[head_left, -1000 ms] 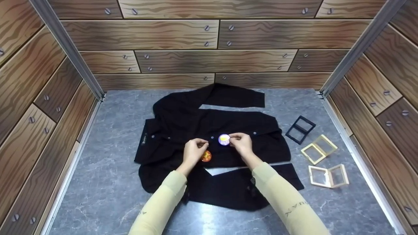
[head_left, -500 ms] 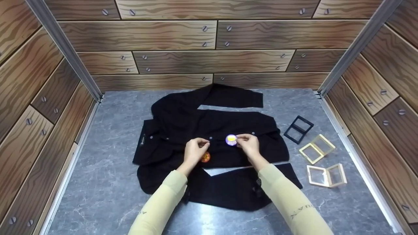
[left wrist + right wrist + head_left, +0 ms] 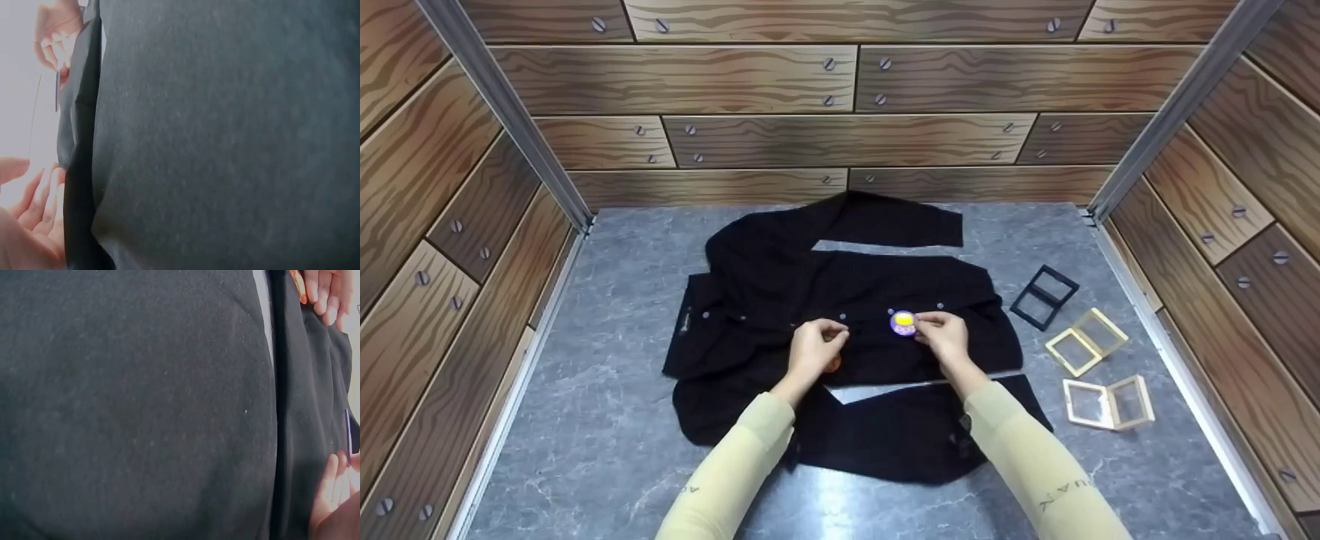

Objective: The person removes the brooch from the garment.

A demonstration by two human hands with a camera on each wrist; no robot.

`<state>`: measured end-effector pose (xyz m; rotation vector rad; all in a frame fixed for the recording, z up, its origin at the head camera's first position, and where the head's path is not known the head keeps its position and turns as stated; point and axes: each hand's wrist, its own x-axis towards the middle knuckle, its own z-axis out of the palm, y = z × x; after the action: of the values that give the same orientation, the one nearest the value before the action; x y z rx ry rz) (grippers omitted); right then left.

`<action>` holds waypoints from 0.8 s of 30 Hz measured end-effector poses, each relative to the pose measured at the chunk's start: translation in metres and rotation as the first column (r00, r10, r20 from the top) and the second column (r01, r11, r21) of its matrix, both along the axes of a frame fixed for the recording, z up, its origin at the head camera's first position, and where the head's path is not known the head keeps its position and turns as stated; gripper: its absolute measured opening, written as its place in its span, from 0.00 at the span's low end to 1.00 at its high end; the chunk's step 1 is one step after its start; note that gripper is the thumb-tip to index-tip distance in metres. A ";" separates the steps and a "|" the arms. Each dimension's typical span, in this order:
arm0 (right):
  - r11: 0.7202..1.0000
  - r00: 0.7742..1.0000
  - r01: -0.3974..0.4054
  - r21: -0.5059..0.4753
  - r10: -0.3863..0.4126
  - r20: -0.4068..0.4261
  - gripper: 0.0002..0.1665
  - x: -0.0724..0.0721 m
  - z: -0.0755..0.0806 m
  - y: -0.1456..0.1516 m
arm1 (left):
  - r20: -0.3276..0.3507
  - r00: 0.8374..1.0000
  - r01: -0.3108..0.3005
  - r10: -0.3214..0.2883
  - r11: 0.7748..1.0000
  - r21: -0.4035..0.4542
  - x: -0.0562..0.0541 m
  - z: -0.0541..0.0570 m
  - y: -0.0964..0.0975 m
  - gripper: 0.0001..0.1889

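A black button-up shirt (image 3: 885, 281) lies spread on the grey surface, collar to the left. Between thumb and fingers, my right hand (image 3: 947, 341) pinches a round purple-and-yellow badge (image 3: 903, 323) by its right edge, over the row of buttons. The right wrist view shows that badge edge-on as a thin purple line (image 3: 348, 439). My left hand (image 3: 814, 351) hovers over the shirt's middle; in the left wrist view its thumb (image 3: 12, 169) stands apart from its fingers, with nothing visible between. Partly hidden beside it is an orange round badge (image 3: 833, 364) on the shirt.
To the shirt's right lie three hinged frames: a black one (image 3: 1033, 293), a yellow one (image 3: 1095, 336) and a pale wooden one (image 3: 1116, 388). Wood-patterned walls (image 3: 757, 79) enclose the surface (image 3: 607, 300) at the back and both sides.
My right hand has moved to the right with the purple badge, away from the left hand. The left hand has shifted slightly right and now covers more of the orange badge.
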<state>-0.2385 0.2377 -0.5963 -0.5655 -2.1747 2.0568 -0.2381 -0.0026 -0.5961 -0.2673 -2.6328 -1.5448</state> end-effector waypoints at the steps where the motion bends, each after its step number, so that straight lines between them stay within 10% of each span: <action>1: 1.000 1.000 0.004 -0.002 -0.004 0.002 0.14 0.001 0.000 0.002 | 0.003 1.000 0.002 -0.002 1.000 -0.001 0.000 0.000 0.001 0.05; 24: 0.997 0.997 0.063 -0.052 -0.061 0.045 0.15 0.020 0.000 0.036 | -0.001 0.999 0.040 -0.040 0.999 0.024 0.006 -0.002 0.017 0.08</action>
<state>-0.2185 0.2737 -0.5960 -0.6810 -2.1024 2.0951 -0.2324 0.0147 -0.5981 -0.3214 -2.6229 -1.5864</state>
